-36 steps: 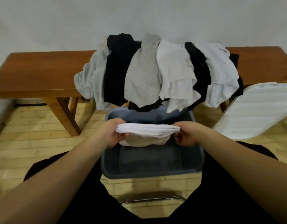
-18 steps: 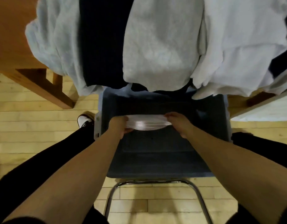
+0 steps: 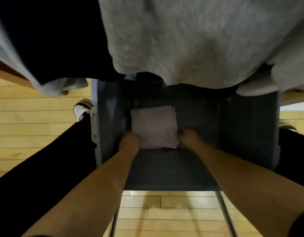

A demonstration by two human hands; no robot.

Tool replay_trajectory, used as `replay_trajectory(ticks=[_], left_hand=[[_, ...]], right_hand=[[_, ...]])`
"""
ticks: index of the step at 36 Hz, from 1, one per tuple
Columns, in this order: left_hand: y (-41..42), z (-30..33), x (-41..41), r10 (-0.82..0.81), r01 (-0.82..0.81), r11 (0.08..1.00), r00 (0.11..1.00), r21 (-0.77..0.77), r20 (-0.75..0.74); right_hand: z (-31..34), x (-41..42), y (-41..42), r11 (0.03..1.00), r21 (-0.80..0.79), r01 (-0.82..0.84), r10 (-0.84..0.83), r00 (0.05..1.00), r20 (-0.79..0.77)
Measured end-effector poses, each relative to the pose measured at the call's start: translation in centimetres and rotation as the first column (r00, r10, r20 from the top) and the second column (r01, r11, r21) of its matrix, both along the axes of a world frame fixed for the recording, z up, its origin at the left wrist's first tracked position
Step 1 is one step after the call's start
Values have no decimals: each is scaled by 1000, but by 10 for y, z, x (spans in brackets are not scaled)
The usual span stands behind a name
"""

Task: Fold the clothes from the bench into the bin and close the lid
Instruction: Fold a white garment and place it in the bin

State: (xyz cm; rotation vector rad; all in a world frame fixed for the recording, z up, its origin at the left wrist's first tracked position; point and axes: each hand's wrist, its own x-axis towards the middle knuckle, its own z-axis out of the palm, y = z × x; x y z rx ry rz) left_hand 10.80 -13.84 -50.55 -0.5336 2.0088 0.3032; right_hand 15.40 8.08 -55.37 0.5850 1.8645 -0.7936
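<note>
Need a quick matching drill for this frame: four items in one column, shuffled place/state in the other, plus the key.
Things:
1. folded white garment
2. grey garment
3. black garment
4. sneaker

Places or states:
A. on the wood floor, left of the bin
B. hanging at upper left, dark
C. lying flat on the bin floor, with the left hand and right hand at its near corners
D. hanging over the bin's far edge, at the top centre

Pairs: 1-C, 2-D, 3-B, 4-A
</note>
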Motion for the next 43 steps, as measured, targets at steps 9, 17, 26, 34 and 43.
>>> replay_trajectory(ticks=[9, 17, 26, 34, 43], left_hand=[[12, -36, -19, -483, 446, 873, 849, 201, 213], [-9, -56, 5, -705, 677, 709, 672, 195, 227], [6, -37, -5, -647, 643, 754, 696, 131, 310], [19, 32, -30, -563, 550, 826, 817, 123, 124], [44, 148, -26, -386, 433, 875, 894, 216, -225]], right_hand=[[-14, -22, -5, 985, -135, -112, 124, 988, 87], [-20, -17, -24, 969, -138, -203, 232, 944, 236], [8, -18, -23, 952, -109, -286, 300, 942, 152], [108, -40, 2, 968, 24, -248, 249, 967, -46], [221, -29, 14, 944, 78, -321, 331, 916, -227]])
